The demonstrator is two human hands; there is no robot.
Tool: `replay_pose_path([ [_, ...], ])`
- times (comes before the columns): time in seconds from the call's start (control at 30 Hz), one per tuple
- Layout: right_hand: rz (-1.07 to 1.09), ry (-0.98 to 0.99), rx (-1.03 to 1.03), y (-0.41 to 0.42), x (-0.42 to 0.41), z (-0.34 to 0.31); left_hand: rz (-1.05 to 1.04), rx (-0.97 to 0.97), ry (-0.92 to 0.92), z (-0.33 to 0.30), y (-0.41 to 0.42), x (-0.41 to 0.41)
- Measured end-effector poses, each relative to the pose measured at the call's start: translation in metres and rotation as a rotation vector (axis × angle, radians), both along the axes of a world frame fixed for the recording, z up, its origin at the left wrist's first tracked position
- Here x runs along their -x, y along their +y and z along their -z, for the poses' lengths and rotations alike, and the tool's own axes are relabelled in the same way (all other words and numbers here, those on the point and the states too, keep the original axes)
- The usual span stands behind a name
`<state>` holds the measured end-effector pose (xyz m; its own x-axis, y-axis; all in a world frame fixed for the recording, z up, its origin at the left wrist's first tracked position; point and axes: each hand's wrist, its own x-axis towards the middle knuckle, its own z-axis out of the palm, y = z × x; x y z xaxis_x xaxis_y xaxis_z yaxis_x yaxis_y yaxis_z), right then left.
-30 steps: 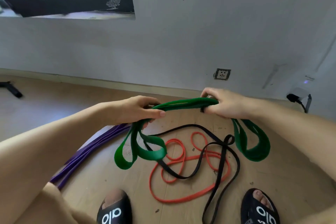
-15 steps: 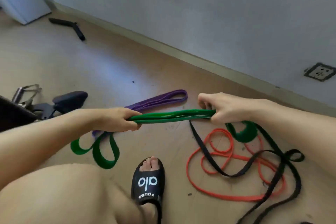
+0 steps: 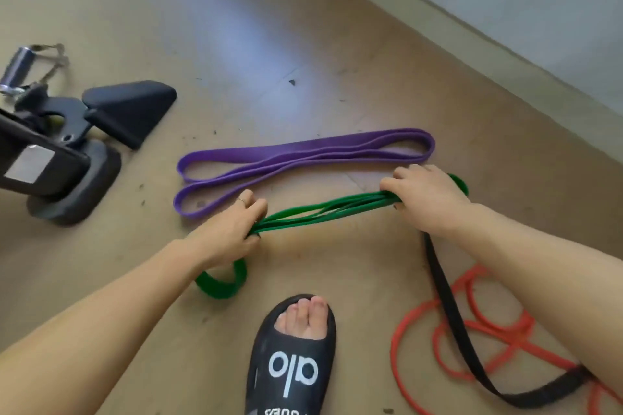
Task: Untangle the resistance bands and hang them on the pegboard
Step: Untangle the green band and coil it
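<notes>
Now lowered toward the floor beside the purple band [image 3: 303,158], the green band [image 3: 323,212] stretches folded between left hand [image 3: 232,232] and right hand [image 3: 424,195], both clenched round it; red band [image 3: 472,330] and black band [image 3: 451,313], right of it, remain tangled.

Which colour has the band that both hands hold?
Green. The band stretches between the left hand and right hand, clearest in the head view.

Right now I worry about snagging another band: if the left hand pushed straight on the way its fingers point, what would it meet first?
Probably the purple band, lying just beyond the left hand; depth is unclear.
</notes>
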<state>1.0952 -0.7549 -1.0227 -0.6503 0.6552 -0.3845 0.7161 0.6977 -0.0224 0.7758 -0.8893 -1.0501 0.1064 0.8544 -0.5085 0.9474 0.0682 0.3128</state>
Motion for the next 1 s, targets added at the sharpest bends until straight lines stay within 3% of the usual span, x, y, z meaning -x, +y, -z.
replay_pose_path([
  [0.13,0.030,0.031,-0.037,0.015,0.006,0.027,0.028,-0.191,0.234,0.025,-0.009,0.003],
  [0.27,0.056,-0.021,0.061,0.017,0.002,0.036,0.023,-0.079,0.316,0.026,-0.021,0.003],
  [0.47,0.083,-0.057,-0.004,0.023,-0.006,0.035,0.025,0.046,0.512,0.024,-0.037,0.012],
  [0.6,0.116,-0.041,0.018,0.028,-0.007,0.034,0.073,-0.069,0.482,0.025,-0.039,0.018],
  [0.77,0.373,0.073,0.107,0.035,-0.011,0.035,-0.050,-0.074,0.304,0.020,-0.033,0.038],
  [1.0,0.227,-0.037,0.115,0.034,-0.022,0.047,0.086,-0.091,0.510,0.039,-0.041,0.047],
])
